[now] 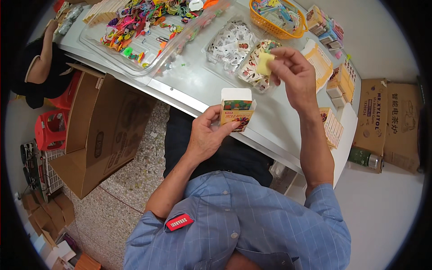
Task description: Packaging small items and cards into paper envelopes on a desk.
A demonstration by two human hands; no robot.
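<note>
My left hand (pixel 203 137) grips a small yellow printed carton (pixel 230 120) over the table's front edge. The carton's white top flap (pixel 236 94) stands up, and something green and patterned shows at its mouth. Between thumb and fingers of my right hand (pixel 294 76) is a small pale yellow piece (pixel 264 64), whose exact kind I cannot make out. It hovers over a clear tub (pixel 266 88) of small printed pieces. Beside that tub, farther left, sits a clear tray of little white packets (pixel 230 45).
Colourful little trinkets (pixel 135 29) fill a large clear bin at the far left. An orange basket (pixel 258 19) stands at the back. Stacked small cartons (pixel 332 128) line the table's right side. A large open cardboard box (pixel 108 130) is left of me; another person (pixel 40 67) sits beyond.
</note>
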